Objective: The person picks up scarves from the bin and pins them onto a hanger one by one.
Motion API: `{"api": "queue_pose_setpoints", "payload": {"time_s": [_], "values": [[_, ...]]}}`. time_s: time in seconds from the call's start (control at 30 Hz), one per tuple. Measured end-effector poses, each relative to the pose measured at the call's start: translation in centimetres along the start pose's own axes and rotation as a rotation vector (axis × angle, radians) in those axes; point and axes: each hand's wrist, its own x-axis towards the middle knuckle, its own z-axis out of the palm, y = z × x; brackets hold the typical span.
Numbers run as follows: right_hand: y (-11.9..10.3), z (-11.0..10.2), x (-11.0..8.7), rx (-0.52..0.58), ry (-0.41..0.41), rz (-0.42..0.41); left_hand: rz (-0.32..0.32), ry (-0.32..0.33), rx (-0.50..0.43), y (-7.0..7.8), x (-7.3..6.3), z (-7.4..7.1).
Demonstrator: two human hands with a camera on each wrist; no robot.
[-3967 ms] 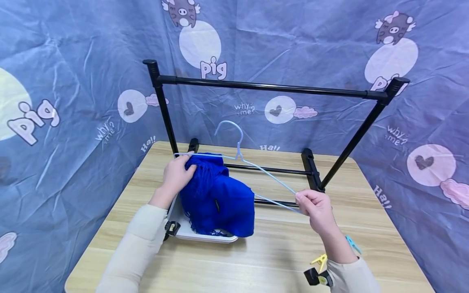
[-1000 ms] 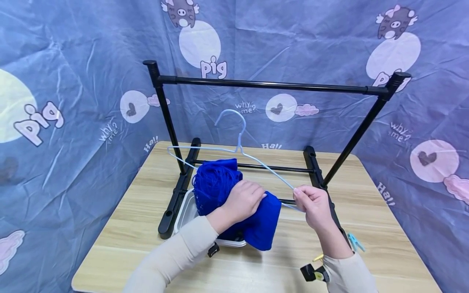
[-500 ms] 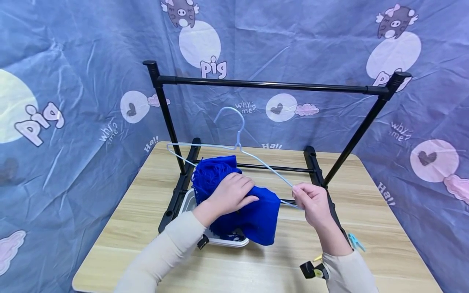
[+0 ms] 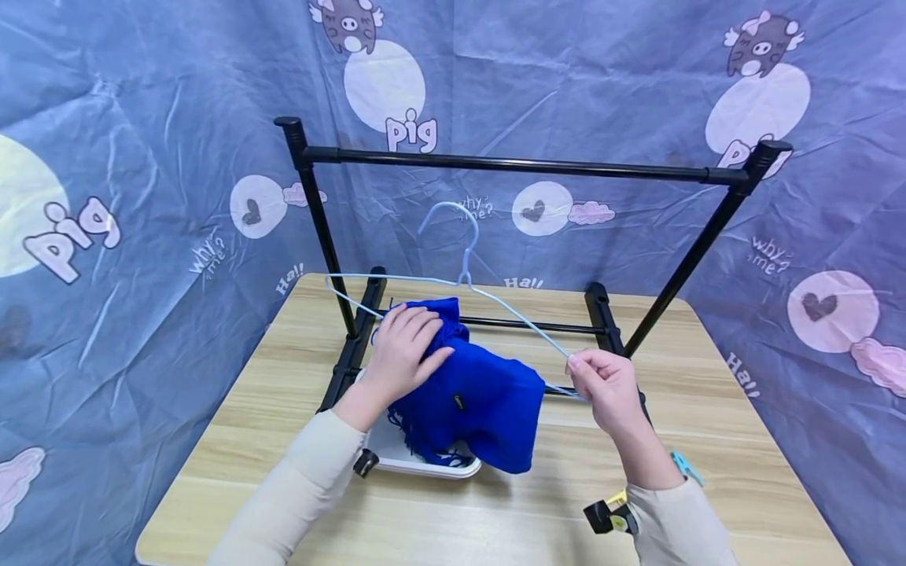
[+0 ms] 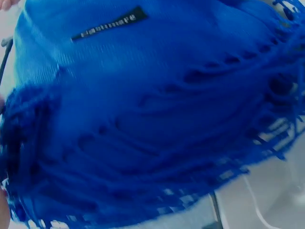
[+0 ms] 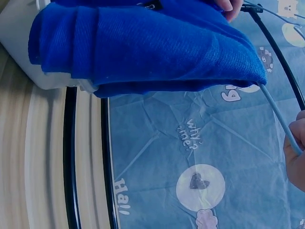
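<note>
A blue fringed scarf (image 4: pixel 495 401) hangs through the pale blue wire hanger (image 4: pixel 465 267), draped over its lower bar, with a small dark label on the cloth. My left hand (image 4: pixel 399 358) grips the bunched fringe end at the left, fingers bent over it. In the left wrist view the fringed scarf (image 5: pixel 128 109) fills most of the picture. My right hand (image 4: pixel 610 389) pinches the hanger's right corner between thumb and fingers. The hanger is upright, hook on top. From the right wrist camera, the hanger wire (image 6: pixel 276 112) runs out of the folded scarf to the right hand.
A white plastic tray (image 4: pixel 425 470) stands under the scarf, partly covered by it. Behind, a black rack (image 4: pixel 510 165) has a horizontal top bar. A teal clothespin (image 4: pixel 686 468) and a yellow clothespin (image 4: pixel 618 498) lie by the right wrist on the wooden table (image 4: pixel 233 440).
My left hand has let go of the hanger's left corner, passed over the middle of the scarf, then moved left onto its fringe. The scarf and hanger have shifted slightly; the right hand keeps its pinch.
</note>
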Motion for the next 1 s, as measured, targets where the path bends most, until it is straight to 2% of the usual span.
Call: {"api": "queue_pose_setpoints", "payload": {"time_s": [0.13,0.17,0.27,0.3,0.4,0.5,0.57,0.63,0.73,0.8,0.83,0.9,1.0], "values": [[1.1,-1.0,-0.4,0.005,0.009,0.003,-0.097,0.079,-0.017,-0.8,-1.1,-0.4],[3.1,-2.6,-1.1,0.024,0.002,0.000,-0.114,0.099,-0.020,-0.9,-1.4,-0.5],[7.1,-6.1,-2.4,0.036,-0.034,-0.020,-0.146,0.160,-0.031,-1.4,-2.1,-0.6],[7.7,-6.7,-2.6,0.054,-0.039,-0.022,-0.155,0.176,-0.034,-1.5,-2.3,-0.6],[7.2,-6.1,-2.3,0.044,-0.027,-0.023,-0.181,0.211,-0.049,-1.8,-2.8,-0.6],[10.1,-8.3,-3.5,0.020,0.043,0.016,-0.215,0.230,-0.068,-2.0,-3.2,-0.6],[12.9,-10.7,-4.4,0.016,0.034,0.002,-0.243,0.240,-0.081,-2.0,-3.5,-0.6],[12.7,-10.7,-4.4,-0.006,0.026,0.004,-0.274,0.243,-0.090,-1.9,-3.8,-0.6],[8.4,-7.2,-2.7,0.027,-0.012,-0.019,-0.333,0.230,-0.093,-1.6,-4.1,-0.6],[6.6,-5.8,-2.1,0.029,-0.026,-0.027,-0.378,0.211,-0.094,-1.3,-4.3,-0.6],[7.4,-6.5,-2.3,0.009,-0.031,-0.024,-0.398,0.203,-0.096,-1.2,-4.5,-0.5],[6.5,-5.7,-1.9,0.014,-0.016,-0.009,-0.433,0.187,-0.102,-0.9,-4.8,-0.3],[6.9,-6.1,-1.9,0.027,-0.043,-0.034,-0.463,0.184,-0.118,-0.5,-5.2,0.1]]}}
